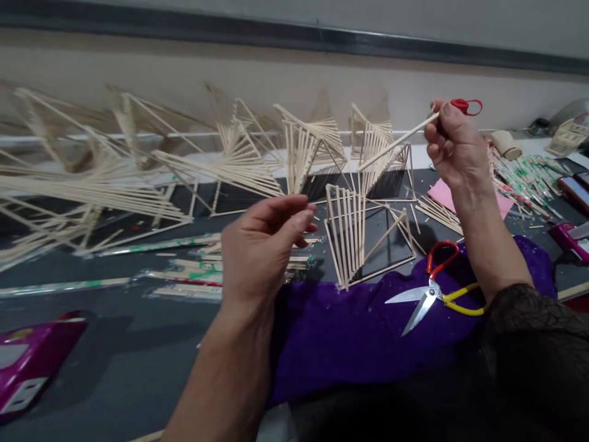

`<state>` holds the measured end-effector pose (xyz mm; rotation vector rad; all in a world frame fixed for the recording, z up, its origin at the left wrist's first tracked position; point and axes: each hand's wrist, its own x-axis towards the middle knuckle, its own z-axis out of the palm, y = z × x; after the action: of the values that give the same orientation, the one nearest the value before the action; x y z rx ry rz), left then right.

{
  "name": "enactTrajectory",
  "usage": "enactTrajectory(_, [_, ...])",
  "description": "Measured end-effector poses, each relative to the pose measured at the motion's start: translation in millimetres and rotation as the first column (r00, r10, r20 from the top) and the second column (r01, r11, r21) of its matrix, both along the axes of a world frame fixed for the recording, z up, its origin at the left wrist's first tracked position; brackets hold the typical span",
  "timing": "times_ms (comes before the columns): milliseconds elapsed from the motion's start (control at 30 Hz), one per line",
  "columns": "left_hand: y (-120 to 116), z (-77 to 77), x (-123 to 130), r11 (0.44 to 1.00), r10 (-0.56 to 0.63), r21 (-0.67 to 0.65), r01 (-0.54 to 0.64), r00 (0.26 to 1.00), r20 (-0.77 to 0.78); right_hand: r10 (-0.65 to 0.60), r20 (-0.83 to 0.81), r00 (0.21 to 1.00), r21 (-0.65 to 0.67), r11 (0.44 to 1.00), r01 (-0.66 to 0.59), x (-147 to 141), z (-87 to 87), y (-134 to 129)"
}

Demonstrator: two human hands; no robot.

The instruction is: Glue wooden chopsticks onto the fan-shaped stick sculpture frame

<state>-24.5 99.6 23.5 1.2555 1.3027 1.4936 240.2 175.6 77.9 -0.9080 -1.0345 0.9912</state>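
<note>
My right hand [453, 144] is raised at the upper right, its thumb and fingers closed on a thin wooden stick [400, 142] that slants down to the left. A small red cap-like piece with a loop [462, 106] shows behind that thumb; what it belongs to is hidden. In the middle, my left hand [267, 245] has its thumb pressed to curled fingers; anything between them is too small to see. Between the hands stands a small frame of fanned wooden sticks [350, 233]. Spread scissors [431, 291] with red and yellow handles lie on a purple cloth [331, 344].
More stick frames [230, 166] line the wall behind. Plastic-wrapped sticks [188, 270] lie left of my left hand. At the right are a pink paper [442, 193], loose sticks [439, 212] and a wrapper heap [529, 178]. A magenta pack [41, 359] sits at the left.
</note>
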Motion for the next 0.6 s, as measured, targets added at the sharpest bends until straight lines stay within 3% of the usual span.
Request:
enactTrajectory(67, [-6.5, 16.4, 16.4, 0.994, -0.086, 0.078, 0.079, 0.992, 0.095, 0.038, 0.051, 0.998, 0.050, 0.998, -0.041, -0.2, -2.5, -5.1])
enactTrajectory(167, [-9.8, 36.8, 47.5, 0.946, -0.322, 0.047, 0.320, 0.924, 0.205, 0.051, 0.150, 0.987, 0.096, 0.993, -0.066, -2.8, -5.5, -10.3])
enactTrajectory(233, [-7.8, 45.0, 63.8, 0.923, -0.379, 0.042, 0.383, 0.885, 0.270, 0.046, 0.191, 0.981, 0.105, 0.992, -0.067, -6.3, -5.3, -13.4])
enactTrajectory(333, [-3.0, 49.1, 74.8, 0.929, -0.366, 0.073, 0.362, 0.875, 0.318, 0.076, 0.205, 0.976, 0.109, 0.989, -0.100, -12.2, -3.5, -17.1])
enactTrajectory(500, [0.4, 46.5, 71.2, 0.948, -0.317, 0.066, 0.312, 0.893, 0.320, 0.147, 0.236, 0.961, 0.092, 0.981, -0.173, -14.8, -2.8, -21.9])
enactTrajectory(600, [-0.8, 47.8, 67.1, 0.957, -0.288, 0.066, 0.283, 0.894, 0.344, 0.299, 0.212, 0.930, 0.117, 0.937, -0.328, -14.2, -2.4, -28.2])
